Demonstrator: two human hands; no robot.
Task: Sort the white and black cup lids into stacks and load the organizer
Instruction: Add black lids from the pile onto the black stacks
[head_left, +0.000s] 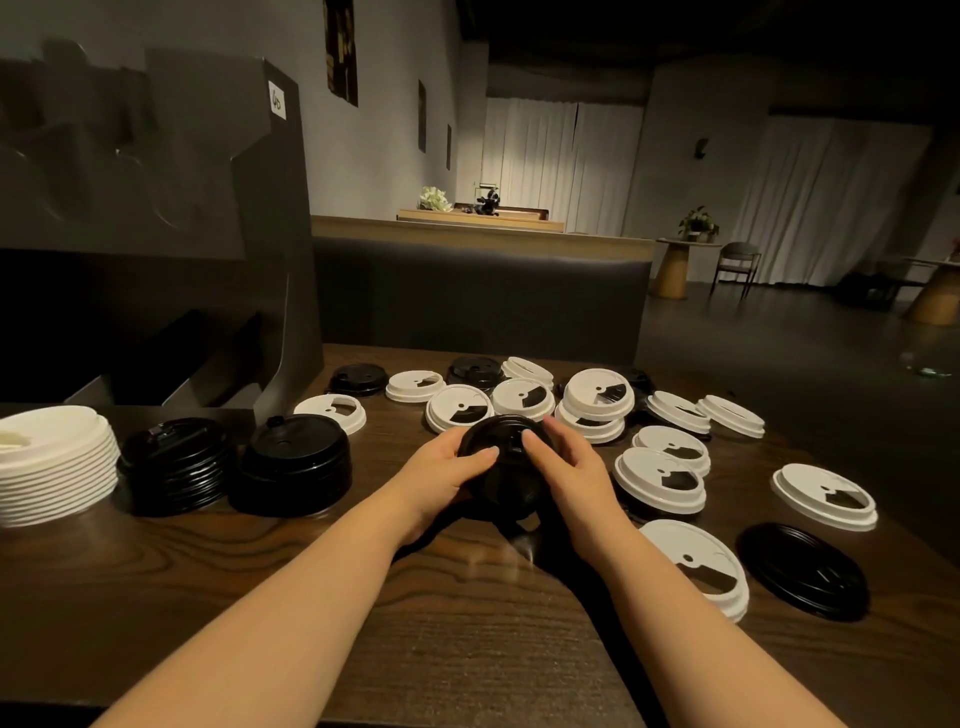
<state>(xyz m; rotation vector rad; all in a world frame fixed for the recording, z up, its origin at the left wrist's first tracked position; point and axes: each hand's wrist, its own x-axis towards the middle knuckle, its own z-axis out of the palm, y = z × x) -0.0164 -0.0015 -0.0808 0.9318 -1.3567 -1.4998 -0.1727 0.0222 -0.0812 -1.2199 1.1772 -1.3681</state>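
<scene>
Both hands hold a small stack of black lids (501, 470) at the middle of the wooden table (467, 623). My left hand (441, 475) grips its left side, thumb on top. My right hand (566, 462) grips its right side, thumb on top. Left of them stand two stacks of black lids (293, 470) (176, 465) and a stack of white lids (54, 462). Several loose white lids (597, 395) and black lids (358, 378) lie scattered across the far and right part of the table. The dark organizer (156, 234) stands at the left rear.
A single black lid (808, 569) lies near the table's right edge, beside white lids (696, 564) (823, 496). A dark padded bench back (478, 296) runs behind the table. Chairs and round tables stand in the room far right.
</scene>
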